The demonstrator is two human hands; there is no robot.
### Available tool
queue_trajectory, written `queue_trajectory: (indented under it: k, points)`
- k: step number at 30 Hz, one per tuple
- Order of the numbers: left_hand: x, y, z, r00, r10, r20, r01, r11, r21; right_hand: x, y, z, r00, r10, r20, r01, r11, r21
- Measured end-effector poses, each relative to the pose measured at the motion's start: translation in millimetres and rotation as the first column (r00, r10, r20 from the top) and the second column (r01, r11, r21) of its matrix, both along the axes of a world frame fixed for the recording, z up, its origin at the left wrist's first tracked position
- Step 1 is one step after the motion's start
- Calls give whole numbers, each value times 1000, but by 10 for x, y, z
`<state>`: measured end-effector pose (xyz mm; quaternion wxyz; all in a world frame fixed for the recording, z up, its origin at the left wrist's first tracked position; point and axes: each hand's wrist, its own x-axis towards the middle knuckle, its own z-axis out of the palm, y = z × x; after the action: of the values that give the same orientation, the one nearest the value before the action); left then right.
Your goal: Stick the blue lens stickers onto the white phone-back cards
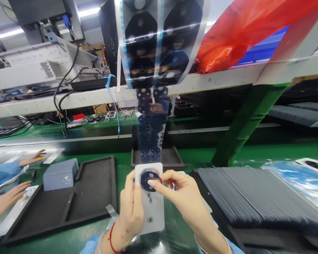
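Observation:
A pale rounded rectangular panel (155,211) with small dark printing lies upright in front of me. My left hand (132,208), a red cord at its wrist, grips the panel's left edge. Near the panel's top is a dark blue round film piece (146,180) with small holes. My right hand (184,194) pinches its right side between thumb and index finger. Beyond the panel hangs a clear strip (149,134) of similar dark pieces, coming down from a large roll (141,46).
Left stands a black tray (95,190) with a stack of grey-blue panels (59,174). A co-worker's hands (7,199) are at far left. Many grey panels (254,194) stand in a row at right, beside clear plastic wrap (294,180). A green post (249,123) rises behind.

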<state>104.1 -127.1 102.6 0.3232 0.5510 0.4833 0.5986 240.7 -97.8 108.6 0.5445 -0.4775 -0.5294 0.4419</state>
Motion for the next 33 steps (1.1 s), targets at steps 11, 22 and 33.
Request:
queue_trajectory:
  k: [11, 22, 33]
  points:
    - [-30, 9, -14, 999, -5, -33, 6, 1000, 21, -2, 5, 41, 1000, -1, -4, 1, 1000, 6]
    - [-33, -17, 37, 998, -26, -56, 24, 999, -34, -11, 6, 51, 1000, -17, 8, 18, 1000, -5]
    - [-85, 18, -6, 997, -47, -69, 45, 999, -24, -24, 7, 43, 999, -36, 17, 36, 999, -9]
